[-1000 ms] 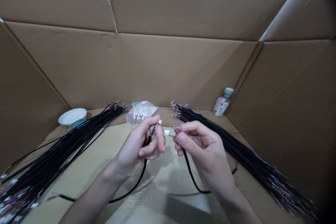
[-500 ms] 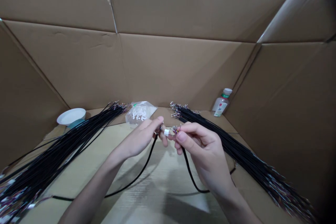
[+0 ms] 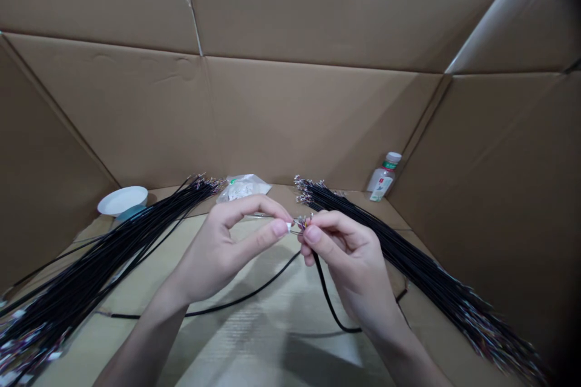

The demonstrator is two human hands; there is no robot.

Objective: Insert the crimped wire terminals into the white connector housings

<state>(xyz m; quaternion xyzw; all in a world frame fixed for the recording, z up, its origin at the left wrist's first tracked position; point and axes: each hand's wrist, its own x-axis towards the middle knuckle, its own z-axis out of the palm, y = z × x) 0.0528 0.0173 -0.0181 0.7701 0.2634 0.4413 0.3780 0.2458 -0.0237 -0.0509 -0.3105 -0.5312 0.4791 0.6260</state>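
Observation:
A small white connector housing (image 3: 288,227) is pinched between the thumb and forefinger of my left hand (image 3: 222,248). My right hand (image 3: 345,254) grips the stripped end of a black cable (image 3: 327,299), whose thin coloured wires (image 3: 302,224) fan out with metal tips. Those wires meet or nearly meet the housing; whether any sit inside it is too small to tell. Another stretch of black cable (image 3: 245,297) runs from the lower left up to below my right fingertips. Where it ends there is hidden.
Bundles of black cables lie on the left (image 3: 122,260) and on the right (image 3: 408,272). At the back are a clear bag (image 3: 247,185) of white pieces, a white bowl (image 3: 122,200) and a bottle (image 3: 384,178). Cardboard walls (image 3: 318,121) enclose the work surface.
My left hand has let go of the black cable and closed its fingertips on the white housing. That cable stretch has shifted rightward. My right hand stays nearly still.

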